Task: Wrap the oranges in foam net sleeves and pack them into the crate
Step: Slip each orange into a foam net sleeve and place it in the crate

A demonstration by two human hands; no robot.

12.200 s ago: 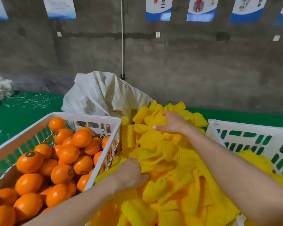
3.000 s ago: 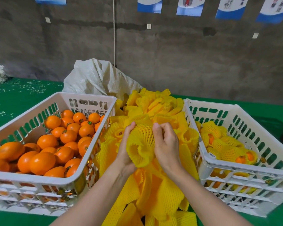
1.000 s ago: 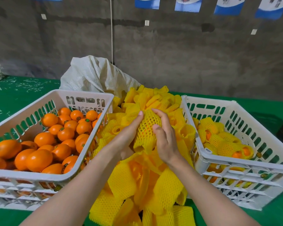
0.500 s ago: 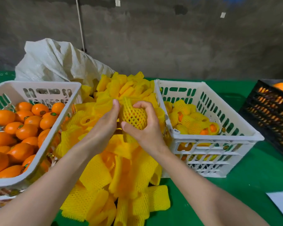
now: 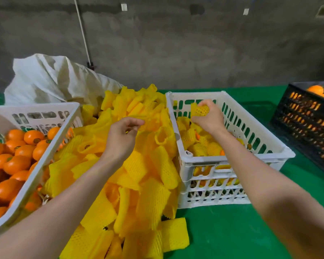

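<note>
1. Broadly, a green table (image 5: 223,230) carries everything, and it runs back to a grey wall.
2. A pile of yellow foam net sleeves (image 5: 138,165) spills down the middle of the table, from the far edge to the near edge, between two white crates.
3. The left crate (image 5: 36,106) stands at the table's left edge, its right wall touching the pile; it holds bare oranges (image 5: 17,159).
4. The right crate (image 5: 232,158) stands just right of the pile, toward the far edge, with wrapped oranges (image 5: 200,148) lying on its floor.
5. A white sack (image 5: 51,81) slumps at the far edge, behind the left crate and the pile.
6. A black crate (image 5: 307,118) sits at the table's right edge, apart from the right crate, with orange fruit showing through its slots.
7. The left hand (image 5: 122,137) hangs over the middle of the pile, fingers loosely curled – nothing shows between them.
8. The right hand (image 5: 210,118) is inside the right crate near its far left corner, above the wrapped oranges, fingers curled round a netted orange (image 5: 201,110).
9. That netted orange – sleeve fully over it – is held clear of the fruit below.
</note>
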